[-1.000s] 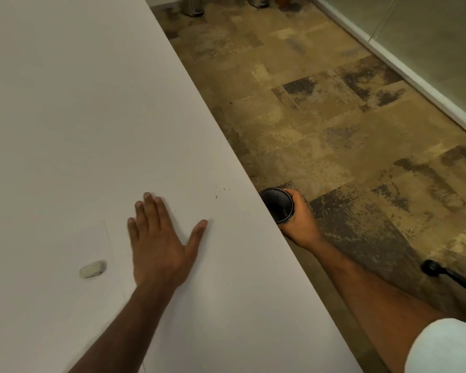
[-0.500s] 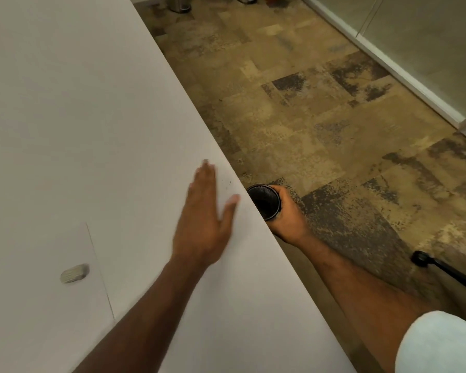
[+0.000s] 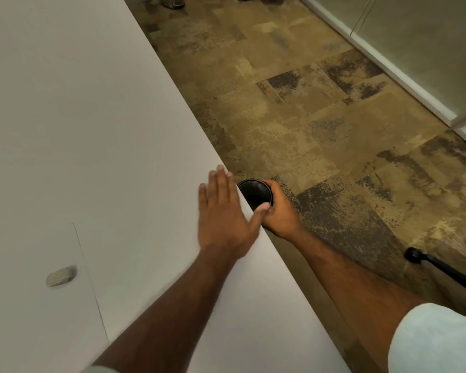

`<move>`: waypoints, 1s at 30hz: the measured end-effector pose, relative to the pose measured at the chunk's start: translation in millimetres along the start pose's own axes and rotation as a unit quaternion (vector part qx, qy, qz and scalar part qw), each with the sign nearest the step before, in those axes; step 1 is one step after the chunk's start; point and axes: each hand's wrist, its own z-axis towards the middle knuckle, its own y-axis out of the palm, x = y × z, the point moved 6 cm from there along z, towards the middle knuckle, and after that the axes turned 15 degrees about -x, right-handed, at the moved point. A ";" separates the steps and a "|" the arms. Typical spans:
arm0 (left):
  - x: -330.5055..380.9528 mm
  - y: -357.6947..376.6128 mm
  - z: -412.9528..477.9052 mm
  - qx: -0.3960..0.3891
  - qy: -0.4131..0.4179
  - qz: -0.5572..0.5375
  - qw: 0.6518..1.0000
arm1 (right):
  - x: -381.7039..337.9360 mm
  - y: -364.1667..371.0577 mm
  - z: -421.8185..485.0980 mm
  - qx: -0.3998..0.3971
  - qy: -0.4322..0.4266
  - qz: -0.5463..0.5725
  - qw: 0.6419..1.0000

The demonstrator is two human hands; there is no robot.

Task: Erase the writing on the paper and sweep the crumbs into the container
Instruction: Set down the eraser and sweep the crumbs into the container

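The paper (image 3: 33, 305) lies on the white surface (image 3: 92, 117) well left of the container, and the eraser (image 3: 61, 276) rests on it. Much nearer the container, the left hand (image 3: 223, 219) lies flat on the surface with its fingers straight and close together, its thumb tip reaching over the container's rim. The black container (image 3: 254, 193) sits just off the surface's edge, mouth up. On the container's right side, the right hand (image 3: 280, 214) curls around it, gripping it above the brown patchy floor (image 3: 320, 117).
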 end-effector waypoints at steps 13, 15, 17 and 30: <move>-84.3 -36.9 -51.7 0.149 0.033 -0.163 0.975 | -3.2 -5.9 1.8 0.002 -0.011 -0.022 1.000; -117.1 -25.0 -66.6 0.103 -0.098 -0.093 0.986 | -1.2 -8.7 1.0 0.007 -0.003 -0.019 1.000; -128.7 -11.0 -78.0 0.054 -0.183 -0.053 0.980 | -0.2 -10.6 0.4 0.009 0.000 -0.020 1.000; 61.1 10.2 -8.2 -0.050 0.122 -0.014 0.991 | 3.5 -6.4 -9.4 -0.015 0.021 -0.006 1.000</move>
